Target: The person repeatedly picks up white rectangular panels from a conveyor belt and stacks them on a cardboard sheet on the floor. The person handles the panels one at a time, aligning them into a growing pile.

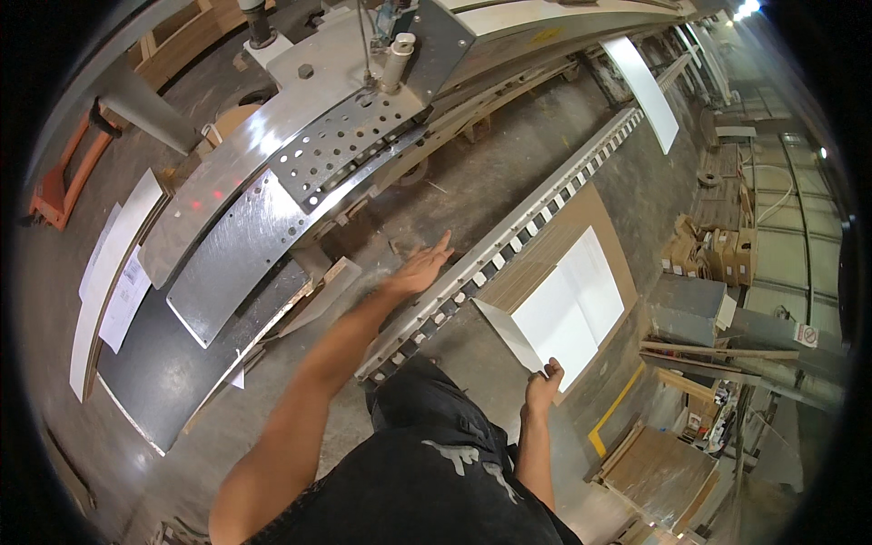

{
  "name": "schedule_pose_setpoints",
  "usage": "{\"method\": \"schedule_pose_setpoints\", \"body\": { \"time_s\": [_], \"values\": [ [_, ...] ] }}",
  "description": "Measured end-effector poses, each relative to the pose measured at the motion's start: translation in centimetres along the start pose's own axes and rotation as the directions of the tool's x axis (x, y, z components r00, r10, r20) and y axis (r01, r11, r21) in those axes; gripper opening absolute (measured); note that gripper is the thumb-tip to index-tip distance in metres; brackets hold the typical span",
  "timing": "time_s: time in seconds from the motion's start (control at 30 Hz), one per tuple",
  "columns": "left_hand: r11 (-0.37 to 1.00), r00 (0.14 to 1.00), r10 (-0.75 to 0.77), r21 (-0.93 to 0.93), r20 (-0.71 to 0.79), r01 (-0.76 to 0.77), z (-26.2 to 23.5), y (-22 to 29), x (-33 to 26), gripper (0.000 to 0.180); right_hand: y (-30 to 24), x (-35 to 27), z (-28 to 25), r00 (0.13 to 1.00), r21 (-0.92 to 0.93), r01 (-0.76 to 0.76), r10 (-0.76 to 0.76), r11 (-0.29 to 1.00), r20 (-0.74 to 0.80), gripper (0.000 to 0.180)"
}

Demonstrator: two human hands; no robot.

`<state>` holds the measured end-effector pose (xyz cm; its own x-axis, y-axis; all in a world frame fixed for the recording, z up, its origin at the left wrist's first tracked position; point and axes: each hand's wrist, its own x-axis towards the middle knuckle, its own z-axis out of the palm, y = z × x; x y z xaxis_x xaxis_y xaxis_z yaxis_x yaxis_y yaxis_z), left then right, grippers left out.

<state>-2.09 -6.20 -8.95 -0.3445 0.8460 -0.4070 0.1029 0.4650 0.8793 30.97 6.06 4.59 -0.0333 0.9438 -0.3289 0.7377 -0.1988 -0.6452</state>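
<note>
My left hand [422,265] reaches forward just left of a long roller rail [495,254]. Its fingers are stretched out and hold nothing. At the near corner of a white panel [552,331], my right hand [543,385] has its fingers curled and its thumb raised. Whether it grips the panel's edge cannot be made out. The panel lies on a stack of boards with brown edges [531,263], to the right of the rail. A second white surface [590,277] shows beside it, along a straight line.
A large machine with a perforated metal plate [341,150] stands ahead on the left. Below it is a dark table panel [195,363]. Another white panel [643,91] juts out at the rail's far end. Cardboard boxes [718,250] and a wooden pallet [658,472] are to the right.
</note>
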Motion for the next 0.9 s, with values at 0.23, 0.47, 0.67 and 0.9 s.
{"method": "schedule_pose_setpoints", "body": {
  "time_s": [0.23,0.47,0.67,0.9],
  "values": [
    [0.967,0.972,-0.190,-0.197,-0.141,0.161,-2.3,-1.0,-4.8,0.072,1.0,-0.4,-2.5,0.997,0.033,-0.069,0.070,0.997,-0.031,0.055],
    [0.913,0.816,0.281,-0.121,-0.504,-0.390,-2.6,15.9,-11.4,0.074,9.7,0.2,-7.4,0.997,-0.235,-0.046,0.058,0.971,0.047,0.029],
    [0.900,0.930,0.356,-0.234,-0.090,-0.368,11.6,19.2,-10.6,0.050,24.1,-0.4,-11.4,0.929,-0.142,-0.270,0.297,0.952,0.220,0.058],
    [0.971,0.974,-0.171,-0.195,-0.147,0.141,23.2,1.8,-7.2,0.046,46.6,-2.9,-8.1,0.819,-0.406,-0.312,0.460,0.859,0.343,0.048]
  ]
}}
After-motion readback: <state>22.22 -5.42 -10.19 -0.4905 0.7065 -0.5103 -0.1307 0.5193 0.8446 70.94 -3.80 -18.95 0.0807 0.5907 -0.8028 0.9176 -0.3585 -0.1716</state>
